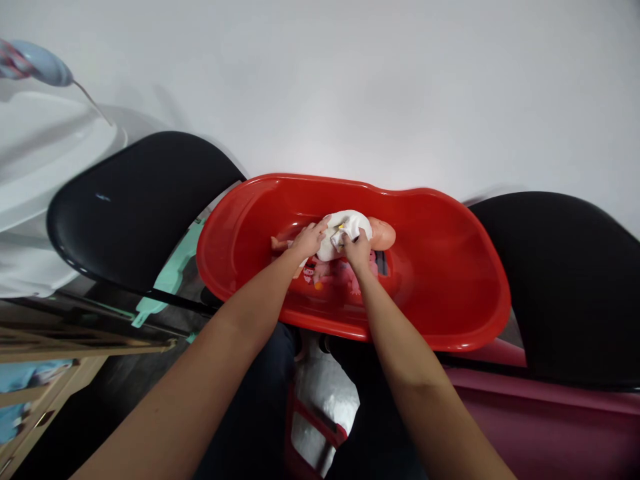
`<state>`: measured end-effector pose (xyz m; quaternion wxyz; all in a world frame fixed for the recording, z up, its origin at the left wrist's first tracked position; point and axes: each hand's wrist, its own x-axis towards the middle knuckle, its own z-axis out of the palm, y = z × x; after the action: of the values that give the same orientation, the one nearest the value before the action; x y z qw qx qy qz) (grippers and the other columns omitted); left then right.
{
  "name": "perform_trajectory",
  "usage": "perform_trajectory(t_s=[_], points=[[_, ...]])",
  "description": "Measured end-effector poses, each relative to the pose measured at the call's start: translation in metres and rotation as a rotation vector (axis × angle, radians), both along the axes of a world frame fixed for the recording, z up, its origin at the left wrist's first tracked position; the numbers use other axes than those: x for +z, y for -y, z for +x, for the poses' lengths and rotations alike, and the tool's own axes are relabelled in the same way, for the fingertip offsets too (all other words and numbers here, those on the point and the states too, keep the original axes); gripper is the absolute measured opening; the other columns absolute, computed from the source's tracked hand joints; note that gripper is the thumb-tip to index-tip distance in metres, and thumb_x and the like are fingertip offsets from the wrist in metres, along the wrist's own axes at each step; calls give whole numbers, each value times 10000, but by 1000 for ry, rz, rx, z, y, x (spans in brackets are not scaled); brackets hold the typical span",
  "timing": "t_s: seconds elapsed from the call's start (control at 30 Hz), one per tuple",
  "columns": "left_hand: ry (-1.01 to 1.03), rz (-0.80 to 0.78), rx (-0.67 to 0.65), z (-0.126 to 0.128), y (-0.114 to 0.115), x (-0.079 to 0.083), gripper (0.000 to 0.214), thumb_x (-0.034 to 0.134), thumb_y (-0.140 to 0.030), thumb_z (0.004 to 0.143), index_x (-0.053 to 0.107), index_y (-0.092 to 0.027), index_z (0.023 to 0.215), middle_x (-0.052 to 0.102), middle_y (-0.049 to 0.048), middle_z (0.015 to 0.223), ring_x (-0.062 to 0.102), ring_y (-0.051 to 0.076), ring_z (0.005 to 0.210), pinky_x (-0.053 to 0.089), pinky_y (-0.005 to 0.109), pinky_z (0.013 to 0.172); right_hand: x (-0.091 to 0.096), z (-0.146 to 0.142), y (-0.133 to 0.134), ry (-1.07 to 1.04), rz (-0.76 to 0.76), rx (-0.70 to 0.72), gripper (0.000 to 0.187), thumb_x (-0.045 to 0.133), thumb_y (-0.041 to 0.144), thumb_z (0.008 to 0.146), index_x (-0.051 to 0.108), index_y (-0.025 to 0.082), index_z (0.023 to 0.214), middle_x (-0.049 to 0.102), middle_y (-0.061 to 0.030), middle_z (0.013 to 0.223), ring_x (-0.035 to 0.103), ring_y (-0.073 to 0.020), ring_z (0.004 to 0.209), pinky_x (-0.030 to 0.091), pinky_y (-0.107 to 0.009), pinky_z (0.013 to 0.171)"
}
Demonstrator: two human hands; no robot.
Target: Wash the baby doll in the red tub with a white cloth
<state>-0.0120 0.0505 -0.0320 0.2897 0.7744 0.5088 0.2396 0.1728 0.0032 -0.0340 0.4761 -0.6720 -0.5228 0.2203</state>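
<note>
A baby doll lies on its side in a red baby bathtub (440, 267), dressed in a white garment (327, 250). The doll's bald head (383, 235) points right, and a bare foot (276, 245) shows at the left. My left hand (309, 241) rests on the lower part of the garment, fingers stretched out. My right hand (358, 251) pinches a bunched white cloth (354, 225) with a bit of yellow near the doll's upper body. Whether that cloth belongs to the garment, I cannot tell. Below the doll, printed pink cartoon figures (350, 275) mark the tub floor.
Black chairs stand left (145, 200) and right (575, 287) of the tub, against a white wall (350, 87). At far left are a white basin (45, 153), a mint-green plastic piece (175, 267) and a wooden crib frame (90, 373). Something maroon (550, 427) lies at lower right.
</note>
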Motion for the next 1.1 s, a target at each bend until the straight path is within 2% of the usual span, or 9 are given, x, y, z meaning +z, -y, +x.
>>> perform_trajectory(t_s=[0.17, 0.37, 0.57, 0.67, 0.8, 0.87, 0.93, 1.03, 1.1], points=[[11, 13, -34, -2, 1, 0, 716, 553, -197, 1036, 386, -311, 1723, 612, 129, 1529, 607, 297, 1357, 461, 415, 1160, 2, -1, -1, 26, -54, 91, 471, 598, 445, 867, 657, 140, 1221, 761, -175, 1174, 675, -287, 986, 551, -436, 965], [23, 18, -128, -3, -4, -4, 826, 665, -264, 954, 373, -262, 1727, 550, 124, 1571, 553, 276, 1437, 436, 379, 1224, 2, -10, -3, 21, -122, 226, 511, 613, 367, 802, 674, 121, 1245, 774, -161, 1148, 684, -292, 1000, 542, -455, 1005], [-29, -21, -174, -10, -5, -11, 1019, 829, -449, 862, 341, -261, 1738, 436, 143, 1622, 480, 356, 1514, 443, 427, 1229, 16, -11, 5, -229, -189, 442, 409, 638, 450, 822, 707, 152, 1093, 762, -77, 1006, 640, -216, 853, 561, -369, 870], [-88, 14, -97, -6, -1, -8, 906, 782, -429, 920, 380, -288, 1720, 471, 149, 1584, 534, 374, 1456, 461, 461, 1203, 22, -12, 8, -288, -212, 535, 414, 629, 517, 862, 713, 158, 1049, 754, -66, 979, 628, -198, 835, 554, -350, 845], [-131, 49, -66, 0, 6, 1, 796, 676, -251, 974, 389, -350, 1711, 474, 133, 1599, 530, 357, 1454, 442, 480, 1209, 28, -5, 6, 34, -122, 389, 406, 532, 454, 933, 749, 125, 1030, 760, -125, 1031, 663, -250, 946, 544, -412, 966], [-136, 52, -77, 0, 9, 4, 858, 675, -174, 944, 364, -380, 1716, 470, 116, 1611, 512, 340, 1468, 422, 484, 1225, 30, 6, 3, 218, -6, 222, 471, 511, 389, 948, 733, 112, 1258, 724, -180, 1265, 648, -299, 1181, 478, -466, 1121], [-136, 48, -93, -2, 10, 6, 899, 675, -136, 924, 347, -395, 1720, 469, 105, 1615, 505, 324, 1472, 417, 481, 1228, 30, 21, 0, 404, 44, 93, 641, 543, 316, 928, 575, 140, 1543, 555, -213, 1554, 511, -340, 1435, 364, -530, 1237], [-142, 44, -116, -5, 10, 6, 881, 653, -119, 928, 365, -395, 1713, 454, 102, 1631, 510, 316, 1465, 430, 477, 1216, 27, 40, -6, 641, -63, 146, 929, 626, 209, 845, 324, 225, 1723, 255, -207, 1761, 293, -406, 1605, 252, -619, 1274], [-152, 47, -125, -8, 10, 5, 854, 639, -123, 936, 388, -397, 1706, 444, 100, 1639, 509, 325, 1464, 435, 485, 1213, 24, 47, -9, 712, -152, 244, 1035, 692, 211, 807, 259, 259, 1745, 196, -200, 1776, 244, -439, 1618, 232, -641, 1271]])
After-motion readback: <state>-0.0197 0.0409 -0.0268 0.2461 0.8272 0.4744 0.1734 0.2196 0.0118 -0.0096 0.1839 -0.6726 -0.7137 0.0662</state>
